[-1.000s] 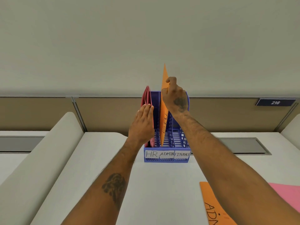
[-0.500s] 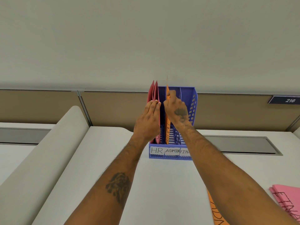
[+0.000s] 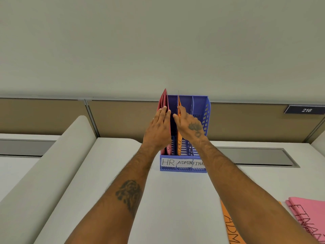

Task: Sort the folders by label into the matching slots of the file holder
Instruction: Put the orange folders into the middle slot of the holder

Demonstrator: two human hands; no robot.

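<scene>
There is only the one view, worn on the person's head, looking forward and slightly down along both outstretched forearms, so the fingers [image 3: 164, 110] sit near the middle of the frame. It stands back from the white bench [image 3: 175, 199], close enough to read the slot labels just below the fingers, while beyond them it faces a tan partition [image 3: 123, 117] and a broad pale wall [image 3: 158, 41] filling the upper half. With no second view, nothing is shared.

office | cubicle partition [image 3: 123, 117] | plate [image 3: 306, 110] (reads 216)
</scene>
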